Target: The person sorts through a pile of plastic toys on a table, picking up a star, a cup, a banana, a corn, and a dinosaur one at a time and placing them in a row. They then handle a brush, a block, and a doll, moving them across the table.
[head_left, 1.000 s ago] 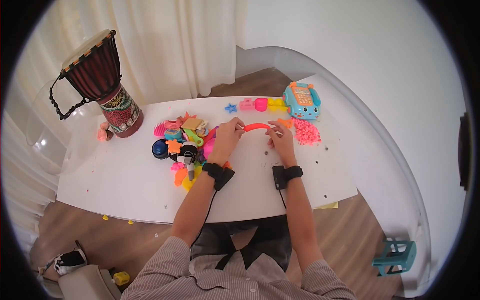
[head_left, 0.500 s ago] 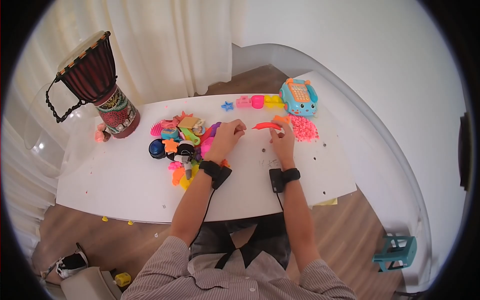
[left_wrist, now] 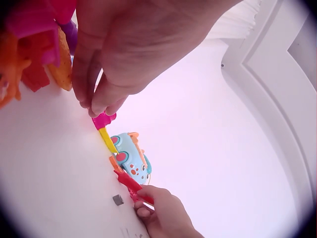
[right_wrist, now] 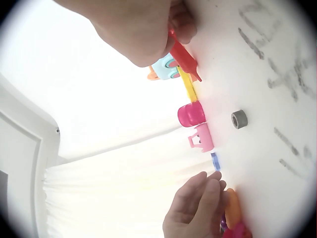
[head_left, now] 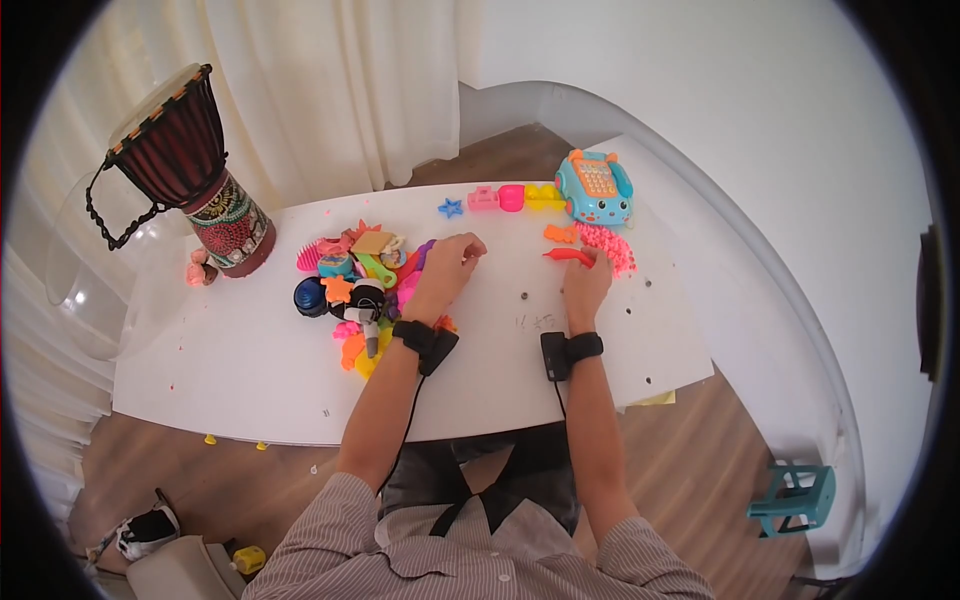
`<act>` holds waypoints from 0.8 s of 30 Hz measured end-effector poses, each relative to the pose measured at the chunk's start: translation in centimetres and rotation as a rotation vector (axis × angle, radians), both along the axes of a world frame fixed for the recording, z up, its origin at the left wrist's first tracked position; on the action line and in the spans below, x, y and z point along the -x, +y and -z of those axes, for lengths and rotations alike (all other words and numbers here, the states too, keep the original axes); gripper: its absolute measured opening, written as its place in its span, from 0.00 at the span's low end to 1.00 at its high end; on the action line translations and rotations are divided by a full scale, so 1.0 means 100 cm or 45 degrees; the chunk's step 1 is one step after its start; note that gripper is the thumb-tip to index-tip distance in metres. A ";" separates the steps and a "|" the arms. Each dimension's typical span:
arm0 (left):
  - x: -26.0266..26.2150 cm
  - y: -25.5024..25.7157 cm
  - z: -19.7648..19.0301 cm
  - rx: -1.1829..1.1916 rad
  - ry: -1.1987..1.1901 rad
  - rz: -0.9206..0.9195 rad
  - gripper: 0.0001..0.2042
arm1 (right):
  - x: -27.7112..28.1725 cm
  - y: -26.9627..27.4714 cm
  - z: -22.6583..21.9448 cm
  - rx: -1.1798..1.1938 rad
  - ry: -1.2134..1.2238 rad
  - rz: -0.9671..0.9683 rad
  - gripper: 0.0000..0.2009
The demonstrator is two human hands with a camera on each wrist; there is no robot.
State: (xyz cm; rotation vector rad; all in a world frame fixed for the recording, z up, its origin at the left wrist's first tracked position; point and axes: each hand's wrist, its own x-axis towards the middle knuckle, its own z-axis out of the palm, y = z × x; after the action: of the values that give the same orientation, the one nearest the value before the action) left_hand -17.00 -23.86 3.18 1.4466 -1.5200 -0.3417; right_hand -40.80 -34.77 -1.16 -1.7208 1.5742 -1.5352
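A red, slightly curved toy (head_left: 568,256) with a narrow tip is pinched at one end by my right hand (head_left: 587,290), beside the pink bead pile (head_left: 617,250) and an orange piece (head_left: 559,234). In the right wrist view the red toy (right_wrist: 184,58) points its tip away from the fingers. My left hand (head_left: 447,277) holds nothing, its fingers loosely bent, just right of the heap of mixed toys (head_left: 372,268). The left wrist view shows the left hand (left_wrist: 130,54) with thumb and fingertips close together.
Along the back edge stand a blue star (head_left: 450,207), a pink piece (head_left: 483,198), a magenta piece (head_left: 511,198), a yellow piece (head_left: 543,196) and a toy telephone (head_left: 596,190). A drum (head_left: 228,220) stands at the left. A small grey ring (head_left: 524,296) lies between the hands.
My left hand has let go of the red toy and moved slightly left. My right hand has carried it right, toward the pink beads, uncovering the orange piece.
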 end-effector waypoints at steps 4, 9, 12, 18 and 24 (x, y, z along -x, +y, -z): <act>-0.003 0.000 0.005 0.166 -0.215 -0.183 0.18 | -0.002 0.022 -0.031 -0.294 -0.273 -0.125 0.16; -0.007 -0.002 0.007 0.232 -0.225 -0.346 0.25 | -0.002 0.009 -0.012 -0.105 -0.200 -0.169 0.16; -0.008 -0.003 0.008 0.291 -0.251 -0.386 0.26 | -0.005 -0.003 0.002 0.038 -0.185 -0.310 0.15; -0.019 -0.005 0.020 0.186 -0.344 -0.318 0.24 | -0.022 0.032 -0.031 -0.270 -0.304 -0.846 0.16; -0.023 -0.006 0.022 0.002 -0.304 -0.295 0.21 | -0.044 0.062 -0.050 -0.229 0.087 -1.061 0.20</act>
State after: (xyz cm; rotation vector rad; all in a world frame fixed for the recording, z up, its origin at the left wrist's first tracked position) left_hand -14.67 -24.43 1.03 1.6898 -1.5160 -0.0279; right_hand -36.38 -28.57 3.89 -1.9610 0.7877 -0.8911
